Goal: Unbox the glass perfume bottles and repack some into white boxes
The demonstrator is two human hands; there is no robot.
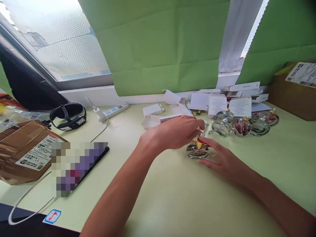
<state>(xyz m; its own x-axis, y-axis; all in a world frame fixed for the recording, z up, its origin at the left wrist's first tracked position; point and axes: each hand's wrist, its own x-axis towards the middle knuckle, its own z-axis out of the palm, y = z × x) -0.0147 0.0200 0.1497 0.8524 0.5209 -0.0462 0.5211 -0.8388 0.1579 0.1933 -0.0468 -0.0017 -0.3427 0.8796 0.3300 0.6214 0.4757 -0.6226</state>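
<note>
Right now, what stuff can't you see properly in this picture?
Head view only:
- Glass bottle: partly hidden by the left hand and right hand.
- Flat thing on the table: blurred over.
- Cardboard box: cut off by the right edge.
- Label print: too small.

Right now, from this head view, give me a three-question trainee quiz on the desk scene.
1. True or false: the right hand rests on the round clear glass bottle with a gold neck.
2. Which lies beside the black headband strap? A) white power strip B) brown cardboard box with a label
3. Fill in: the left hand hovers over the bottle's gold ____.

Key: 1 true; 2 A; 3 neck. Whether either hand actually grips the bottle is unclear.
</note>
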